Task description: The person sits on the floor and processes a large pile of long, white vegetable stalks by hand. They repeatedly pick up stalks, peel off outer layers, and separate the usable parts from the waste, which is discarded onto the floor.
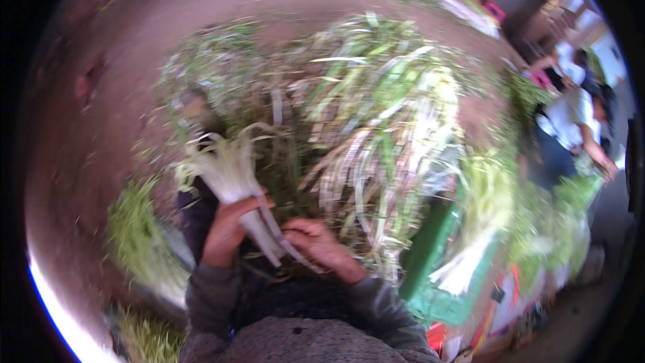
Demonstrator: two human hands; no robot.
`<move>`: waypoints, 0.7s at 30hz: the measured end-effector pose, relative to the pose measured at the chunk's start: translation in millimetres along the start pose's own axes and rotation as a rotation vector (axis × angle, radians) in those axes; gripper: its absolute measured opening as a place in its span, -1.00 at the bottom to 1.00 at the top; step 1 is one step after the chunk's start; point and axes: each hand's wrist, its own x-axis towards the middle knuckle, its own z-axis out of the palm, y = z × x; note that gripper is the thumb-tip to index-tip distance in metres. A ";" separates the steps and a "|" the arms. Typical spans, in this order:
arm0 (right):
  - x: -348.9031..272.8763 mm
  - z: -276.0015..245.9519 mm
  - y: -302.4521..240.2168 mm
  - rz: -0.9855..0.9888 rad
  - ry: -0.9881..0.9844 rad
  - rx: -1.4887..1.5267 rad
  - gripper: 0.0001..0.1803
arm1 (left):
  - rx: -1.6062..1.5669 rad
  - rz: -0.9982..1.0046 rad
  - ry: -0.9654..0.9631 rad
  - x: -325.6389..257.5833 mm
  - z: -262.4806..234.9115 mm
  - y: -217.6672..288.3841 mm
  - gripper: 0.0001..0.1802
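Note:
Over my lap, my left hand (pixel 226 227) is wrapped round a bunch of garlic chives (pixel 228 178). Its white stalk ends point down toward me and its pale leaves fan out away from me. Close by on the right, my right hand (pixel 321 243) has its fingers curled in a pinch beside the lower stalks. One loose stalk (pixel 290 247) slants away from the bunch, just under those fingers. Blur hides what the right fingertips hold, if anything.
Ahead lies a large heap of long green and whitish leaves (pixel 396 101). At right, a pale bundle (pixel 477 228) rests on a green plastic box (pixel 430 255). More green bundles (pixel 141 235) lie at left. Another person (pixel 571 121) bends over greens at far right.

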 end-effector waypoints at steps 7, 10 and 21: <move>-3.8 5.6 12.5 0.060 -0.052 0.197 -0.86 | -0.119 0.022 -0.092 11.0 -13.7 -15.4 -0.71; -0.8 11.5 12.4 -0.134 0.069 0.051 -0.87 | -0.078 0.030 -0.106 7.5 -9.3 -13.4 -0.70; 12.9 8.3 7.7 -0.192 0.130 0.074 -0.88 | 0.060 0.020 -0.095 -18.6 2.0 -17.1 -0.68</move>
